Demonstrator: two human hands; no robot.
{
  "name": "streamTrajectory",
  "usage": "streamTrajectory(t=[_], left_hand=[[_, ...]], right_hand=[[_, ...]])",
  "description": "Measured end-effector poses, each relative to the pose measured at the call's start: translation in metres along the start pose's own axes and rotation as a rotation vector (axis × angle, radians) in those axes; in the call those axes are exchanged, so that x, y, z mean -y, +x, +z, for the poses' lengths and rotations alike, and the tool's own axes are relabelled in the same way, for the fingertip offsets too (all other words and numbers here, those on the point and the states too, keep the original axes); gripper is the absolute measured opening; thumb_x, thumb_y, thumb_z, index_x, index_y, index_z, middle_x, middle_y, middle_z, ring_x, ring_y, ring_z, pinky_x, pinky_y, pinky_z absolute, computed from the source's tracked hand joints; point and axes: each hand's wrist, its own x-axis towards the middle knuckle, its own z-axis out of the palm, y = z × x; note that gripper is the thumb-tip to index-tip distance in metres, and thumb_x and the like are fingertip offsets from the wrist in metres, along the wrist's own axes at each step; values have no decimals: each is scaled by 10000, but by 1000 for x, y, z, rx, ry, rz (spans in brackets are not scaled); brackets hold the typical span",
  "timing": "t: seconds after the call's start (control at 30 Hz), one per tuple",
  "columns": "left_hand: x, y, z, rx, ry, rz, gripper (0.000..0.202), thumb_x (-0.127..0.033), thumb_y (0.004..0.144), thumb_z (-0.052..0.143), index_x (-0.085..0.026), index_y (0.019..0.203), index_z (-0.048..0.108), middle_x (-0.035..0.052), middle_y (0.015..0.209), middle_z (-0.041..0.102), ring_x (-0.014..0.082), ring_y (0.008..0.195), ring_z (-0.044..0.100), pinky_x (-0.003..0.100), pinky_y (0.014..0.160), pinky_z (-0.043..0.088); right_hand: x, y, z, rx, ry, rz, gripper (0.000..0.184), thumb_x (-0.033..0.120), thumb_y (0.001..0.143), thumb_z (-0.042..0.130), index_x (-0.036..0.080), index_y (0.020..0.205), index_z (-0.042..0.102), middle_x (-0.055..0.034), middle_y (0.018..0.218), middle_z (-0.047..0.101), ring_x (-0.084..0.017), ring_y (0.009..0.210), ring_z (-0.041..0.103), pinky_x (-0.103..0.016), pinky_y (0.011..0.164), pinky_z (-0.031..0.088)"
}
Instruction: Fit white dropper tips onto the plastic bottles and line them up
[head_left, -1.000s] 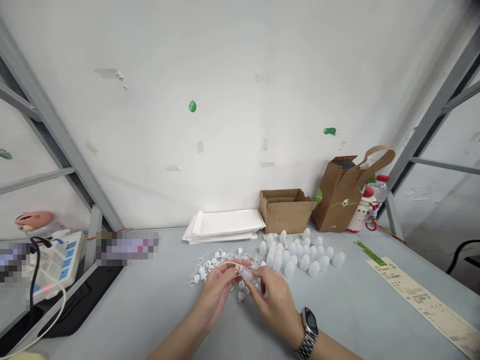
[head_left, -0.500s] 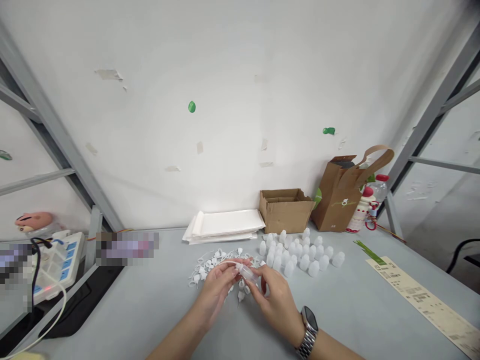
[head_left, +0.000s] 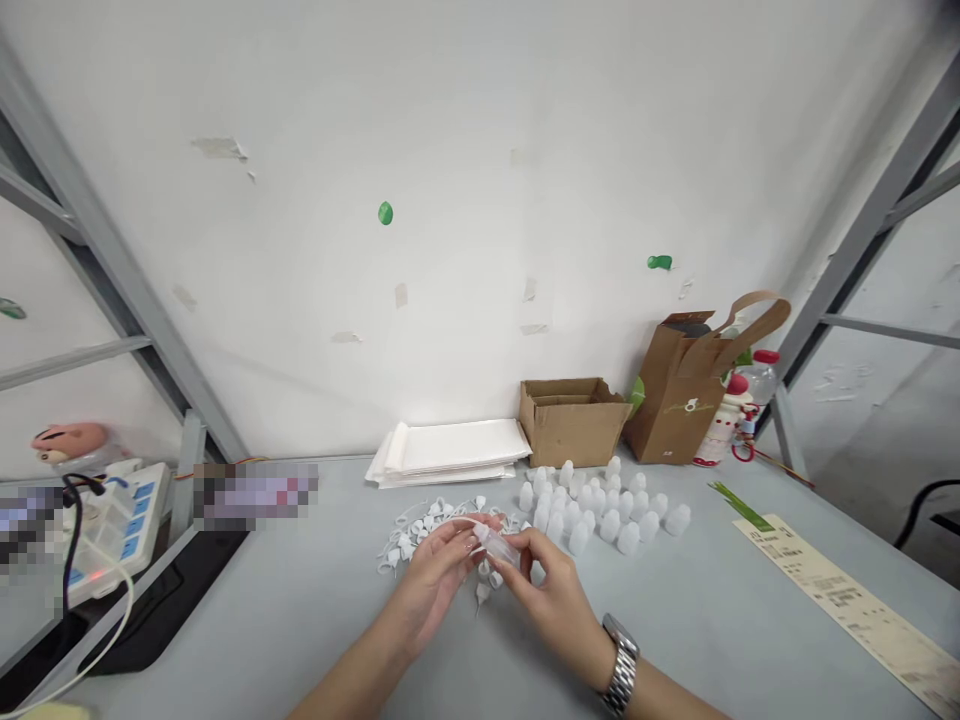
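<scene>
Two bare hands on one part: left hand [head_left: 429, 572] and right hand [head_left: 553, 598] both grip a small clear plastic bottle [head_left: 495, 546] by its sides, fingers closed. Bottle sits above a heap of white plastic tethered caps [head_left: 424, 530] on the grey table [head_left: 262, 620]. Frosted white plastic bottles [head_left: 592, 512] stand upright in a cluster just right of the hands.

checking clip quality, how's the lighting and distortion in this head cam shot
Head view: bright, even light with faint shadows; slight glare on the white paper packs; the steel frame leans from wide-lens distortion; a pixelated patch sits at left.
</scene>
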Motion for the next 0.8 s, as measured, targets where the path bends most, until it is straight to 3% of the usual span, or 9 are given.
streamTrajectory(t=[0.17, 0.33, 0.8], left_hand=[[-1, 1, -1, 31, -54, -17, 173, -210, 746, 623, -168, 913, 637, 80, 1055, 640, 203, 1018, 556, 331, 913, 387], [1, 3, -4, 23, -136, -65, 197, -174, 746, 619, -178, 943, 621, 76, 1083, 635, 178, 989, 568, 315, 895, 391], [2, 4, -4, 13, -165, -68, 152, -166, 756, 602, -172, 906, 617, 68, 1047, 634, 165, 930, 576, 300, 842, 416]], right_hand=[[2, 5, -1, 26, 212, 109, 225, 395, 775, 593, 175, 753, 549, 39, 603, 486, -120, 580, 449, -236, 576, 374], [4, 7, -1, 78, 387, 201, 278, 434, 738, 624, 172, 720, 531, 13, 629, 552, -111, 553, 436, -223, 495, 341], [2, 11, 0, 105, 522, 275, 342, 461, 657, 697, 168, 675, 520, 25, 574, 577, -61, 437, 396, -192, 403, 307]])
